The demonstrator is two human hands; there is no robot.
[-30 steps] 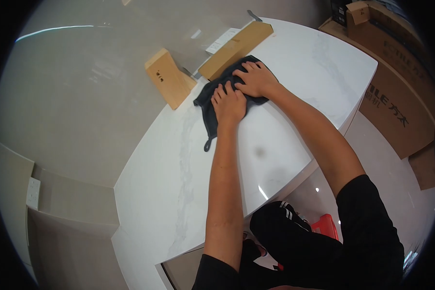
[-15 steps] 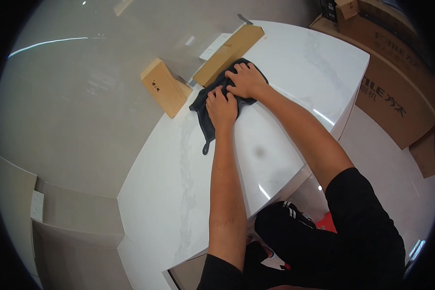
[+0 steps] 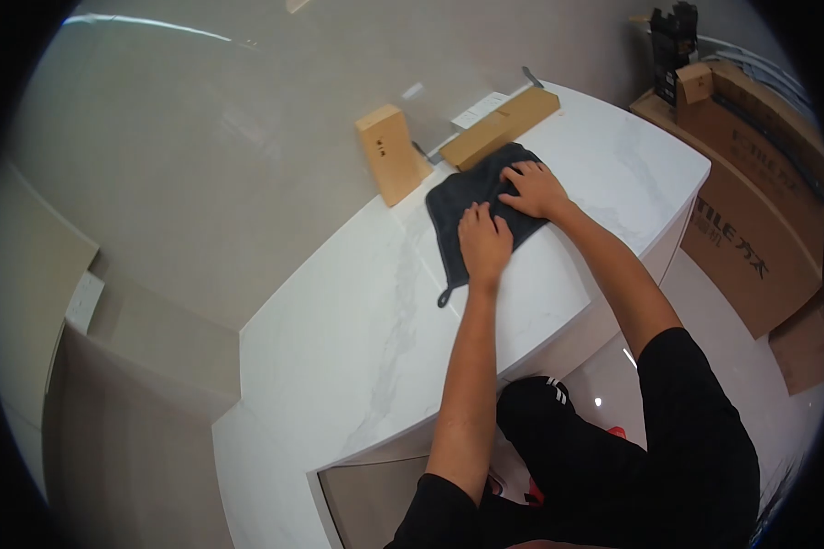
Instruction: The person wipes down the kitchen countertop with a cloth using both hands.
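While a pale wooden block (image 3: 392, 160) stands at the back edge, a dark grey cloth (image 3: 458, 197) with a hanging loop lies on the marbled white countertop (image 3: 339, 348), apparently mostly spread out, with slight creases left. The left hand (image 3: 485, 242) lies flat on it, grasping nothing; beyond is a long cardboard box (image 3: 501, 130). The right hand (image 3: 535, 190) rests there too, fingers spread. Farther right stand cardboard cartons (image 3: 751, 284).

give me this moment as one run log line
left hand: on dark cloth | right hand: on same cloth | cloth: on white countertop | nearby: long cardboard box, wood-coloured block
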